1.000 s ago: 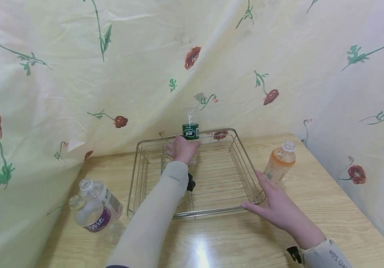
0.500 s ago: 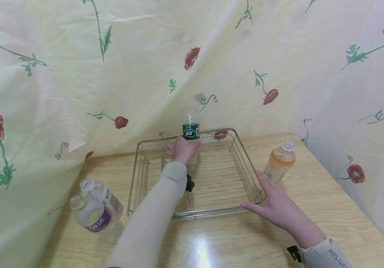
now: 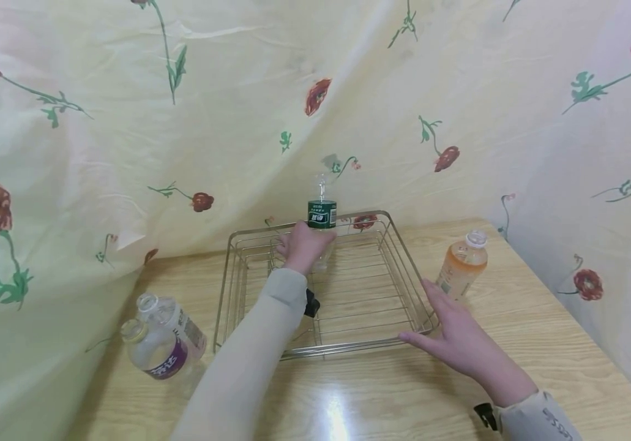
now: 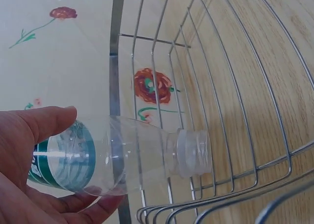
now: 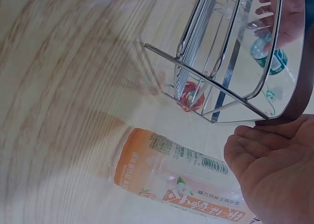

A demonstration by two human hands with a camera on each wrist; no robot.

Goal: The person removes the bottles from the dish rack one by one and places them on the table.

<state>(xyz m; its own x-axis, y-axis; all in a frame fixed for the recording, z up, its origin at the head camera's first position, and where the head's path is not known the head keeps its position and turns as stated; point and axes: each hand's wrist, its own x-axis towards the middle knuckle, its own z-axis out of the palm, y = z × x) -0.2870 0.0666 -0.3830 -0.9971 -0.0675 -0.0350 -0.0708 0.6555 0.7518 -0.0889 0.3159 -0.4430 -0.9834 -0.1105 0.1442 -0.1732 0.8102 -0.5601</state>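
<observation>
My left hand (image 3: 305,246) grips a clear plastic bottle with a green label (image 3: 322,214) over the back part of the wire basket (image 3: 348,350). The bottle is upside down, its label lettering inverted. In the left wrist view its open neck (image 4: 194,153) points down into the basket, close to the wires. Thumb and fingers wrap the bottle around the label. At the basket's front right corner, my right hand (image 3: 458,337) rests against the rim, fingers extended along the right side and thumb at the front. An orange-labelled bottle (image 3: 461,264) stands just beyond those fingers.
Two more clear bottles stand left of the basket, one with a purple label (image 3: 168,360) and one with a pale label (image 3: 185,327). The wooden table (image 3: 381,404) meets a flowered cloth (image 3: 260,135) behind and at both sides.
The bottle in my left hand has shifted slightly to the right over the basket. My right hand keeps its place at the corner.
</observation>
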